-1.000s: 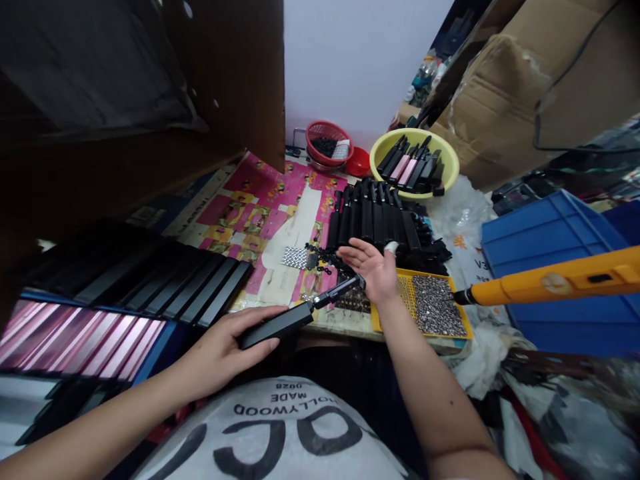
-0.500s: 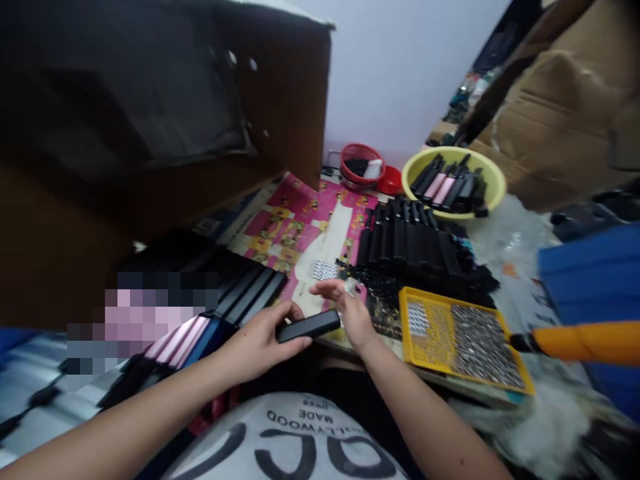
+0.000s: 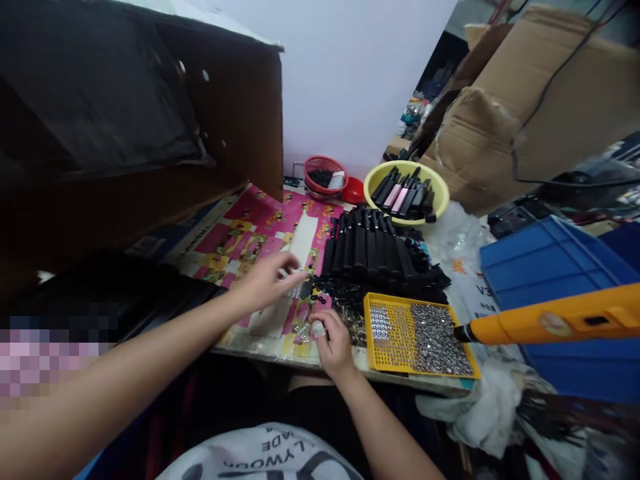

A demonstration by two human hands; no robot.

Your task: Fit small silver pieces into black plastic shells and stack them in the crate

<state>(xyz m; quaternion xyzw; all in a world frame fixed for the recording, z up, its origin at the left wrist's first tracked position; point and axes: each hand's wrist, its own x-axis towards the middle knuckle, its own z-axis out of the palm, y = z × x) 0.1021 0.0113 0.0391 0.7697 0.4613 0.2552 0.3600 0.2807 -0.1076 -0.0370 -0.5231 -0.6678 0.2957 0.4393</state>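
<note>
Reaching left hand (image 3: pixel 263 283), now empty, toward silver pieces (image 3: pixel 299 291).

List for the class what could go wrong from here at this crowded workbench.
The yellow perforated tray sits near the table's edge, so the right hand beside it might bump it and spill the loose silver parts. The left hand, reaching over scattered small black pieces, could knock them out of place.

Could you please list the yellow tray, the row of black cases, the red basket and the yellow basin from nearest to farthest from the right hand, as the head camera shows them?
From the right hand:
1. Yellow perforated tray: just to its right.
2. Row of black cases: ahead.
3. Too close to call: red basket, far ahead; yellow basin, far ahead and right.
</note>
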